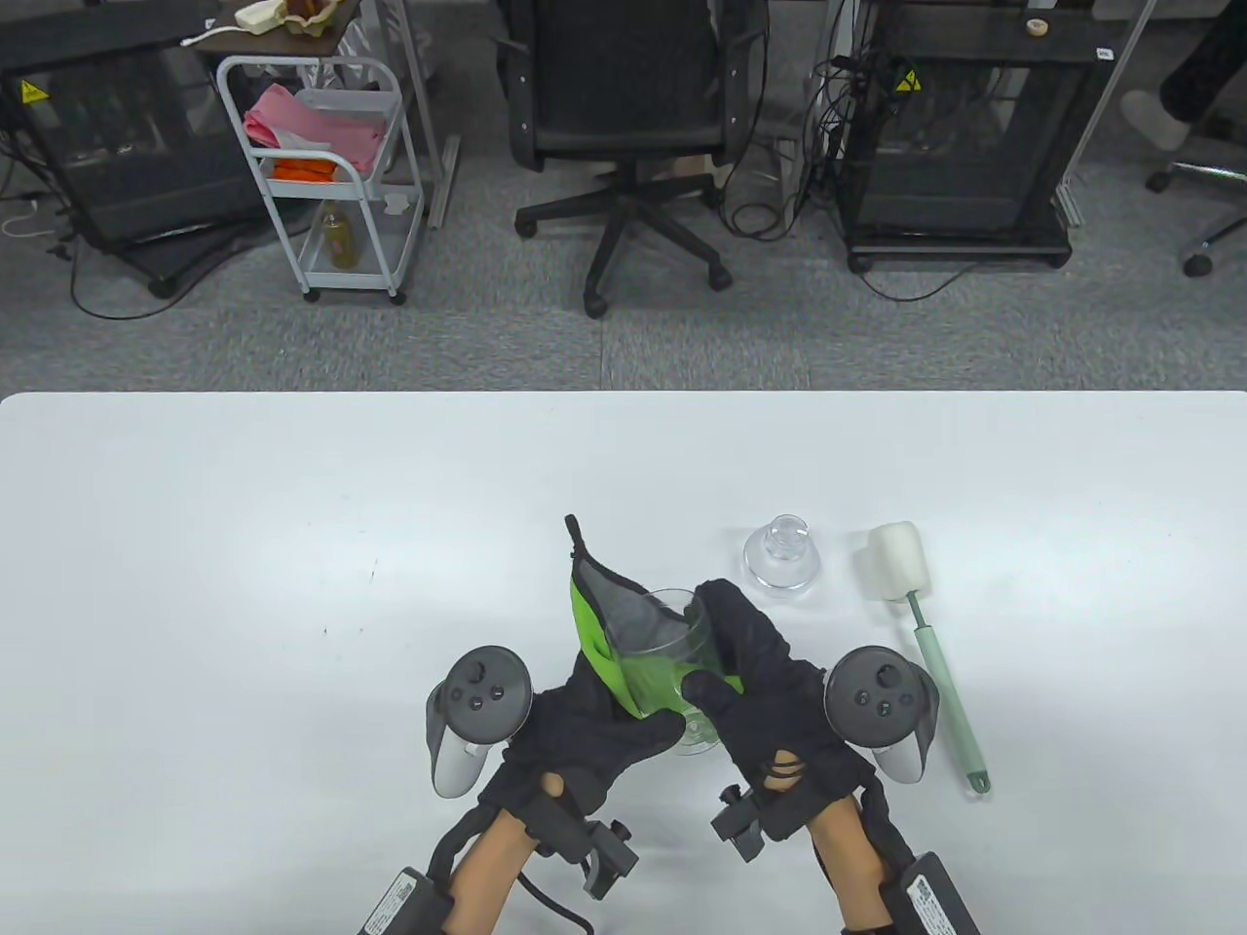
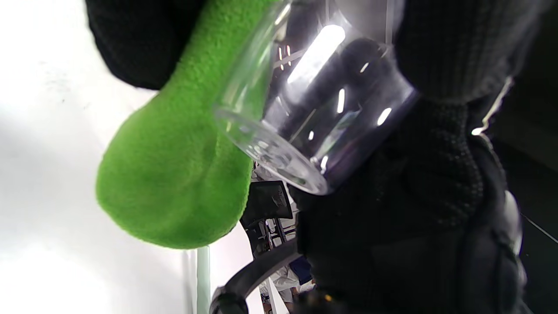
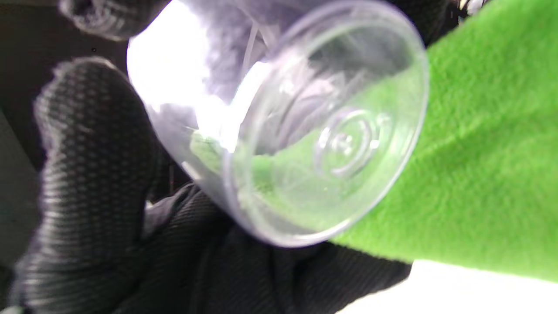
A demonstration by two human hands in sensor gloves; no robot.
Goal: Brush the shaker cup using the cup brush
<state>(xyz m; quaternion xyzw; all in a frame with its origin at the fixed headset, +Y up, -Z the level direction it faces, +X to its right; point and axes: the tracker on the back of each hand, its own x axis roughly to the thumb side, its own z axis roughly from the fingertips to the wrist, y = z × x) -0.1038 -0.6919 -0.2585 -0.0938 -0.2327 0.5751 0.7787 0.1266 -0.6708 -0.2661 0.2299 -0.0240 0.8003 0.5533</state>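
The clear shaker cup (image 1: 662, 648) is held tilted above the table between both hands. My right hand (image 1: 731, 653) grips its right side, fingers over the rim and thumb on the wall. My left hand (image 1: 623, 711) holds a green and grey cloth (image 1: 606, 623) against the cup's left side. The cup brush (image 1: 937, 672), with a white sponge head and a pale green handle, lies on the table right of my right hand, untouched. The left wrist view shows the cup's base (image 2: 305, 131) beside the cloth (image 2: 174, 174). The right wrist view shows the cup's bottom (image 3: 322, 144) against the cloth (image 3: 488, 152).
A clear domed lid (image 1: 781, 557) stands on the white table (image 1: 292, 584) just beyond my right hand, left of the brush head. An office chair (image 1: 633, 127), a white cart (image 1: 331, 175) and black racks stand on the floor beyond the table's far edge.
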